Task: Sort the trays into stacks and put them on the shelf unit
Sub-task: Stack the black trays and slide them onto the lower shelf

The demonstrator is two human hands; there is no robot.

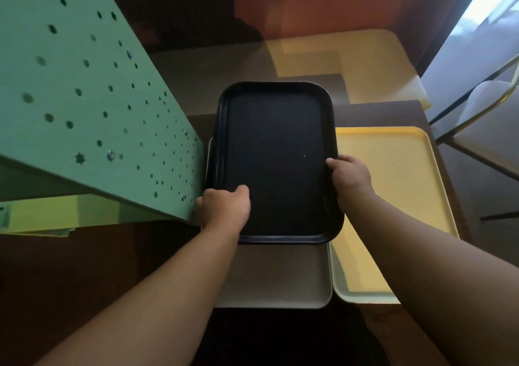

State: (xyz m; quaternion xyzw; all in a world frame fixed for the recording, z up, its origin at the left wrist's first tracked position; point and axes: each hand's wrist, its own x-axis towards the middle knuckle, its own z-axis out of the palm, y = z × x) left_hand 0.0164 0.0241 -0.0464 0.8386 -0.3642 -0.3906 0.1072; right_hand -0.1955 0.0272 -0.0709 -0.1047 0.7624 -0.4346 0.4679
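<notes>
Between my left hand [224,207] and right hand [349,176], both gripping its edges, I held the black tray [275,157]. Beneath them the grey tray [275,278] and yellow tray [393,180] looked unshelved, so sorting seemed barely started.

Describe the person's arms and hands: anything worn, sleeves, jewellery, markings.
Both forearms are bare right up to the frame's edge: no sleeves show. The left hand and right hand wear no gloves, and no watch, bracelet, ring or marking is visible.

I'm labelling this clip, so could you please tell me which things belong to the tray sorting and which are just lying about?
Job: black tray, grey tray, yellow tray, green shelf unit, left hand, right hand.
Lying about: chair, table.
</notes>
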